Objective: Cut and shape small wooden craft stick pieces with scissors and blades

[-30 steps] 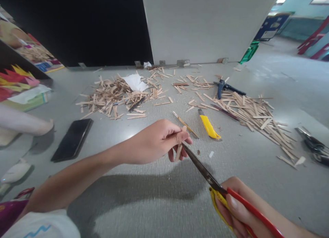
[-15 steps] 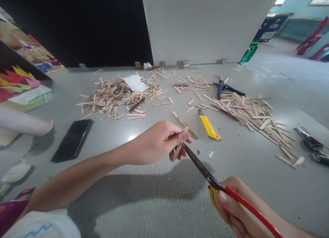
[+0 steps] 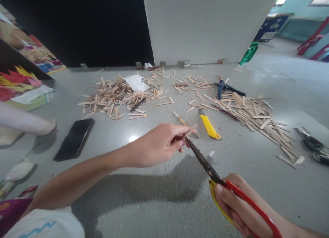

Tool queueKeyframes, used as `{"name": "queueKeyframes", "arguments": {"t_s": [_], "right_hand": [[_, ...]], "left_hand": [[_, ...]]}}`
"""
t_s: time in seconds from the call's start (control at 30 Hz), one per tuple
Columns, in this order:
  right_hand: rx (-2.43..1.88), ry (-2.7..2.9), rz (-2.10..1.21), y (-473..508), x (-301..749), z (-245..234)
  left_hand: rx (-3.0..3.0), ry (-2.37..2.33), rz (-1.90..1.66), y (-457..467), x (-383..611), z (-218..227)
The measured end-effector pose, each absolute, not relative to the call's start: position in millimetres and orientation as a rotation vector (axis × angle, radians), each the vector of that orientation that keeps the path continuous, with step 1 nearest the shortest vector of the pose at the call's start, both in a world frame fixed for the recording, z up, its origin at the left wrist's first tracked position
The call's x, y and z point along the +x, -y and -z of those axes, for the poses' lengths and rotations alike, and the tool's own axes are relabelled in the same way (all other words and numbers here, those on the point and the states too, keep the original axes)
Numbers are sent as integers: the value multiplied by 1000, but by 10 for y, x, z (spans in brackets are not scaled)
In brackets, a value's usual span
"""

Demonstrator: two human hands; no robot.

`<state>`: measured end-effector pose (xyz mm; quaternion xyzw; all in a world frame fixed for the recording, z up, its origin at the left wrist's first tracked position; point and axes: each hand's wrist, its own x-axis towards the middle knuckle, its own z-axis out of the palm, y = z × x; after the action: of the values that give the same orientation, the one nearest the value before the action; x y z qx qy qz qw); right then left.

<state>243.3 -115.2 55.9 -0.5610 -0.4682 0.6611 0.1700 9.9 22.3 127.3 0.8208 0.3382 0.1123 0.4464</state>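
Between the thumb and fingers of my left hand (image 3: pixel 161 143) is a small wooden stick (image 3: pixel 190 131), its upper end sticking out toward the right. My right hand (image 3: pixel 241 203) grips the red and yellow handles of a pair of scissors (image 3: pixel 205 162). The closed-looking dark blades point up and left, with their tips at my left fingertips, just below the stick. Whether the tips touch the wood, I cannot tell. Just beyond my left hand lie a thin brush-like tool (image 3: pixel 181 119) and a yellow utility knife (image 3: pixel 209 126).
Piles of cut wooden sticks (image 3: pixel 110 94) (image 3: pixel 257 111) lie left and right, with a white paper scrap (image 3: pixel 136 83). Dark blue pliers-like tool (image 3: pixel 223 88), black-handled cutters (image 3: pixel 312 143) and a phone (image 3: pixel 74 139) rest on the table. Another person's arm (image 3: pixel 25 120) reaches in at left. An upright board (image 3: pixel 200 29) stands behind.
The stick in my left fingers has turned and now points up and right instead of hanging below them. The scissors have shifted slightly, their tips staying at my left fingers.
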Motion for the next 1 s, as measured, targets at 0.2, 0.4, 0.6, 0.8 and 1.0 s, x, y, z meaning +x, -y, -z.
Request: {"name": "queueKeyframes", "arguments": {"t_s": [0.2, 0.4, 0.6, 0.8, 1.0], "right_hand": [[-1473, 1304, -1954, 1183, 2502, -551], [-1492, 1280, -1817, 1250, 2587, -606], [-1392, 1363, -1849, 1285, 2651, -479], [-1422, 1331, -1892, 1287, 2643, -431], [-1408, 1259, -1881, 1309, 2646, -407]], "left_hand": [[2085, -820, -309, -265, 92, -1269], [1825, -809, -292, -250, 87, -1294], [1657, -787, -296, -219, 101, -1304], [1669, -797, -386, -192, 127, -1200], [1677, -776, -480, -148, 116, -1112]]}}
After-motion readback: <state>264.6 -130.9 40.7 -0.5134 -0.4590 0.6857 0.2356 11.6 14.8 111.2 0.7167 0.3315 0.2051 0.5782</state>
